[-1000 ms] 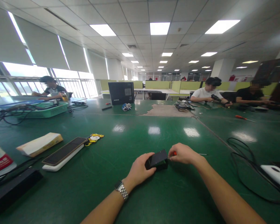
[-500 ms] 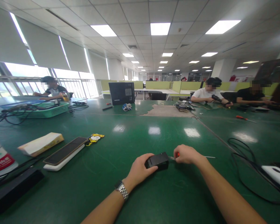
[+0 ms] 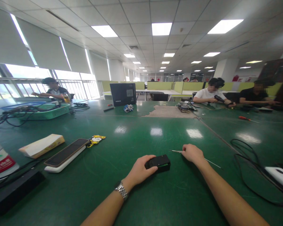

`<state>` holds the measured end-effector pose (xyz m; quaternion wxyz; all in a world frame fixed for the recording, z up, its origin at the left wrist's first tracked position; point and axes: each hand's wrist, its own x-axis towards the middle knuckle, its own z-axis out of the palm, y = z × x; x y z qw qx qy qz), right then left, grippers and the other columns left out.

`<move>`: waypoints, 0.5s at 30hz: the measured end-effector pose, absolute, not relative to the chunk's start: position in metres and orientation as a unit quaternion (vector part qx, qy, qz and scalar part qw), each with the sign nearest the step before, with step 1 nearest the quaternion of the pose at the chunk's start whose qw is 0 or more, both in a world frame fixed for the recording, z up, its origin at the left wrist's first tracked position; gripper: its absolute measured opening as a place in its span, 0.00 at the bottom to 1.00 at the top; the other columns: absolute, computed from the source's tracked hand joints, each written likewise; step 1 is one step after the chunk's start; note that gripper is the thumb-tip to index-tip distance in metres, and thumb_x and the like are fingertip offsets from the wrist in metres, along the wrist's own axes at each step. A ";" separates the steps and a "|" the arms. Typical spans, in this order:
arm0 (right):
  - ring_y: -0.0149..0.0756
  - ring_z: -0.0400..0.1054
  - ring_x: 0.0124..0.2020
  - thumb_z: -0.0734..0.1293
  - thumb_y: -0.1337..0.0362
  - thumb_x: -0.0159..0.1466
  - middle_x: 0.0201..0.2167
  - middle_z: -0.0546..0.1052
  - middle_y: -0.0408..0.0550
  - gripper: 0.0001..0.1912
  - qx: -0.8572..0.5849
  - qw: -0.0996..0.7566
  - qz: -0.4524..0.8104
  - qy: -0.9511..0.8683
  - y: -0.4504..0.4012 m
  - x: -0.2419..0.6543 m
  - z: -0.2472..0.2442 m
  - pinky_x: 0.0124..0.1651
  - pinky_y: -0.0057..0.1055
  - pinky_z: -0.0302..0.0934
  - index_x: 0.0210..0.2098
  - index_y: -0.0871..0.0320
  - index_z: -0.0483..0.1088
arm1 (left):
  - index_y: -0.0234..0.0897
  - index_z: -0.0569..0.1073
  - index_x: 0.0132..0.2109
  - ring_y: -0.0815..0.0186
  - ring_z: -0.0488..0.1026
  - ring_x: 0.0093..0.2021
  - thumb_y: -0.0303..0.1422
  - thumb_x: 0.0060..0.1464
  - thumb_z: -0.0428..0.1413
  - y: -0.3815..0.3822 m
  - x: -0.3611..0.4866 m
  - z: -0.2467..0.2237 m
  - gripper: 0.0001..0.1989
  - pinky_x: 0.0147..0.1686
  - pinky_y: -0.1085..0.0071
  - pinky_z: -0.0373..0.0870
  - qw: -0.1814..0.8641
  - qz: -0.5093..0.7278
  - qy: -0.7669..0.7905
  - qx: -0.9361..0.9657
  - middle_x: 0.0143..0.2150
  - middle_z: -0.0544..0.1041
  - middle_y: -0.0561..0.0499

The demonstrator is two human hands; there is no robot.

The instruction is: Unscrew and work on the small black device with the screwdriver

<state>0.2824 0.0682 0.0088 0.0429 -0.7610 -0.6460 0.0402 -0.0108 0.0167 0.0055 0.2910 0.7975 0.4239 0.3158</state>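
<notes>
My left hand (image 3: 139, 171) is closed around the left part of a black box (image 3: 162, 160), a small oblong case on the green table. A sliver of green shows along its near right side; I cannot tell what that is. My right hand (image 3: 192, 153), to the right of the box, grips a thin pointed metal tool (image 3: 175, 151), perhaps tweezers. Its tip points left and is apart from the box. A slim metal shaft (image 3: 212, 163) sticks out to the right behind my right wrist; its other end is hidden, so I cannot tell whether that hand holds it too.
On the left lie a phone (image 3: 67, 153) on a white block, a tissue pack (image 3: 42, 145), a bottle (image 3: 0, 161) and a black bar (image 3: 16, 191). Black cables (image 3: 240, 175) and a white device (image 3: 279, 177) are right. People sit farther back, near a green basket (image 3: 47, 113) and an orange-handled screwdriver (image 3: 244, 118).
My right hand has moved slightly right and away from the box, with the pointed tool. The shaft behind it slants more. The box has turned a little in my left hand.
</notes>
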 end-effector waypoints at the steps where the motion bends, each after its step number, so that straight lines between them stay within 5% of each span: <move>1: 0.45 0.69 0.42 0.60 0.64 0.61 0.40 0.76 0.53 0.11 -0.764 0.049 0.031 -0.643 0.068 0.282 0.006 0.36 0.34 0.59 0.37 0.54 0.75 | 0.39 0.72 0.54 0.59 0.72 0.48 0.37 0.52 0.59 0.017 -0.012 0.006 0.21 0.51 0.65 0.66 0.297 0.316 0.422 0.796 0.50 0.75 0.48; 15: 0.44 0.64 0.44 0.58 0.62 0.63 0.40 0.74 0.53 0.13 -0.760 0.119 -0.010 -0.639 0.067 0.281 -0.008 0.37 0.33 0.57 0.37 0.56 0.73 | 0.41 0.70 0.56 0.60 0.71 0.47 0.38 0.55 0.58 0.021 -0.019 0.005 0.22 0.49 0.66 0.65 0.356 0.294 0.399 0.792 0.51 0.74 0.49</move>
